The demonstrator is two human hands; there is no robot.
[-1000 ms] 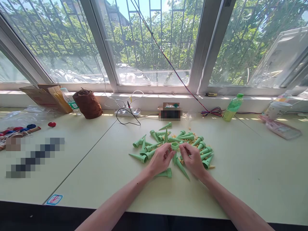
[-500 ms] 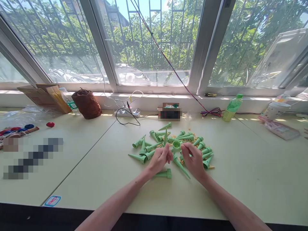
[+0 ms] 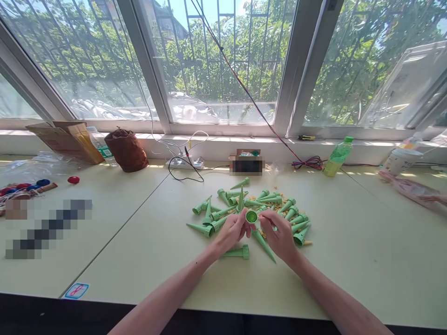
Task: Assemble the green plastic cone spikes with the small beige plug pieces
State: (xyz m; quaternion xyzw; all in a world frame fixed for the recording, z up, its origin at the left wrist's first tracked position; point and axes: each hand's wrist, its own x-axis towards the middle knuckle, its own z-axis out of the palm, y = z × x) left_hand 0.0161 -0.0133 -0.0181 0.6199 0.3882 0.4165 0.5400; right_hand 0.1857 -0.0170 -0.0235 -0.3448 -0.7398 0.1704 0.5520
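My left hand (image 3: 231, 231) pinches a green plastic cone spike (image 3: 251, 217) by its round open end, which faces me. My right hand (image 3: 279, 234) is closed close to that open end, its fingertips pinched on something small that I cannot make out. Behind both hands lies a heap of several green cone spikes (image 3: 265, 204) with small tan pieces (image 3: 275, 191) scattered among them. One spike (image 3: 238, 252) lies flat just under my left wrist, and a long spike (image 3: 263, 244) points toward me between my hands.
A pale table (image 3: 349, 260) runs under a window sill. A brown pouch (image 3: 126, 150), a cardboard box (image 3: 66, 139), a green bottle (image 3: 337, 156), a white cup (image 3: 400, 160) and cables (image 3: 185, 163) stand along the back. Red and blue beads (image 3: 35, 185) lie at far left.
The cone's open end has dropped slightly and turned toward me in my left hand. My right hand has closed in on it from the right.
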